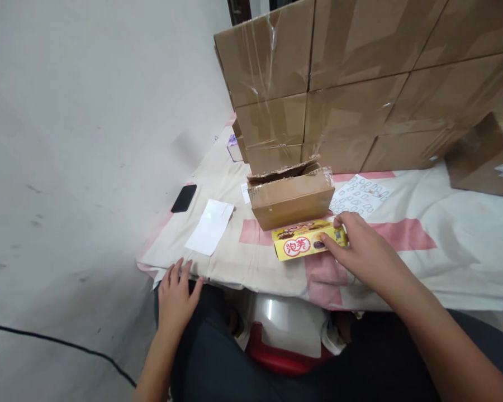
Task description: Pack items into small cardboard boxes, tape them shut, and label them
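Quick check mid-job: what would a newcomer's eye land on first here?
Probably the bright yellow box, gripped at its right end by the right hand, just in front of a brown open carton. Behind them, the big taped cardboard stack fills the back of the table. The black phone stands out at the table's left edge.

At four o'clock, the bare right hand (355, 245) covers part of the yellow rectangular carton (297, 245); at one, the top edge cuts off the taped brown cardboard stack (347, 109); at eight, the left edge crops the thin black cable (33, 335).
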### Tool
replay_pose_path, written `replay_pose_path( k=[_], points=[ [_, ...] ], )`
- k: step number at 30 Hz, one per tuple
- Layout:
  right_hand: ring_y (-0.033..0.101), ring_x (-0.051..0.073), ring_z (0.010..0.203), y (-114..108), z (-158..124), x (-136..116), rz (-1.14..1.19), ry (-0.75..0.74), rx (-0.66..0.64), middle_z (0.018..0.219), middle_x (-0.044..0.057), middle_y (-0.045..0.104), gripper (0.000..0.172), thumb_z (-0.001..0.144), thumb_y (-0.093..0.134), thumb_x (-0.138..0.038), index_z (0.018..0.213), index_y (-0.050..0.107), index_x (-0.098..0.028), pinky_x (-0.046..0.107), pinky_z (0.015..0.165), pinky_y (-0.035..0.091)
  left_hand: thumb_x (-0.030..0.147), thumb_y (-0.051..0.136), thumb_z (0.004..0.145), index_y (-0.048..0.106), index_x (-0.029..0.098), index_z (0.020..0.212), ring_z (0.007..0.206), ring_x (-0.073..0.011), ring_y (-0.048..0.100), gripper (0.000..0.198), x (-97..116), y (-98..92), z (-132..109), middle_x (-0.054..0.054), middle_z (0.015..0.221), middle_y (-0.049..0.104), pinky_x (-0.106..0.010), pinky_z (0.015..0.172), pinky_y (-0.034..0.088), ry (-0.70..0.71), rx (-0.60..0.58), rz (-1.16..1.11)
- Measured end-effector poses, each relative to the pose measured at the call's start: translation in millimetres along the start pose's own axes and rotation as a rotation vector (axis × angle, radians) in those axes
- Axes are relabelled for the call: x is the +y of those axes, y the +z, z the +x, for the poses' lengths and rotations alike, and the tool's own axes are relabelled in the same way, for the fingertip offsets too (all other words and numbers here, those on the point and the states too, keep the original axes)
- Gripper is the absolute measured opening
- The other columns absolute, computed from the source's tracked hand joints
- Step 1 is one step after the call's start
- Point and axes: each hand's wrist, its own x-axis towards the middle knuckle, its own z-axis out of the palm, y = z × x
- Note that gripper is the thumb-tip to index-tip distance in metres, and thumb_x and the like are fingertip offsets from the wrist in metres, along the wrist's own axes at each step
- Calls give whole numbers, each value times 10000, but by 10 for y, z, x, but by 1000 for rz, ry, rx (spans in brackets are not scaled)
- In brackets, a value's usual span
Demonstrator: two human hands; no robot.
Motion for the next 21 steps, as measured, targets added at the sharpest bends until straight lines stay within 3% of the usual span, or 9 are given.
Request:
replay_pose_path(
  k=[4, 7, 10, 13, 15, 16, 18, 21],
  points=[
    [641, 270, 934, 38, 11, 0, 0, 38, -12, 1111, 90, 592, 299, 889, 509, -484, 1024, 454, -224, 366, 729, 463, 474, 357, 1004, 453, 209, 1499, 1457, -344, 377, 569, -265, 251, 415, -107, 1594, 413, -559, 1179, 330, -72, -189, -26],
    [644, 267, 935, 62, 14, -10, 43, 59, -4, 1171, 102, 586, 390, 874, 537, -509, 1122, 452, -221, 362, 740, 471, 490, 376, 990, 434, 211, 1514, 1509, -333, 301, 597, -297, 381, 774, -96, 1629, 353, -563, 1213, 273, -96, -208, -111],
    [644, 266, 940, 85, 4, 5, 56, 47, -14, 1182, 110, 583, 413, 879, 531, -524, 1146, 469, -216, 362, 755, 476, 481, 408, 974, 466, 208, 1486, 1497, -326, 325, 584, -279, 428, 975, -96, 1609, 391, -564, 1215, 270, -111, -189, -174],
    [640, 271, 960, 104, -11, 40, 76, 33, -21, 1181, 114, 586, 442, 875, 541, -547, 1159, 480, -214, 365, 760, 483, 443, 431, 962, 378, 155, 1531, 1469, -308, 359, 640, -290, 341, 952, -139, 1596, 396, -500, 1221, 276, -152, -59, -165],
    [641, 268, 952, 111, -23, 56, 95, 34, -17, 1198, 113, 588, 465, 862, 560, -556, 1170, 484, -215, 369, 759, 490, 464, 469, 941, 290, 123, 1566, 1437, -353, 381, 734, -343, 226, 846, -196, 1572, 393, -522, 1191, 299, -265, 58, -104],
    [642, 266, 947, 113, -28, 59, 103, 36, -18, 1208, 112, 588, 477, 858, 565, -561, 1178, 485, -216, 372, 762, 493, 485, 480, 932, 303, 120, 1560, 1400, -380, 418, 748, -382, 162, 786, -217, 1538, 423, -538, 1154, 337, -334, 51, -71],
    [645, 268, 948, 115, -36, 60, 111, 46, -26, 1224, 115, 586, 508, 856, 567, -572, 1206, 485, -213, 387, 776, 502, 502, 463, 931, 478, 158, 1455, 1257, -387, 552, 627, -470, 44, 693, -201, 1393, 566, -515, 1029, 445, -427, -95, -40],
    [643, 284, 1012, 129, -34, 58, 120, 37, -19, 1246, 133, 582, 546, 874, 557, -563, 1271, 473, -198, 409, 825, 515, 456, 377, 963, 665, 223, 1180, 1047, -351, 671, 429, -553, -72, 711, -137, 1129, 715, -438, 841, 511, -440, -321, -54]
  ],
)
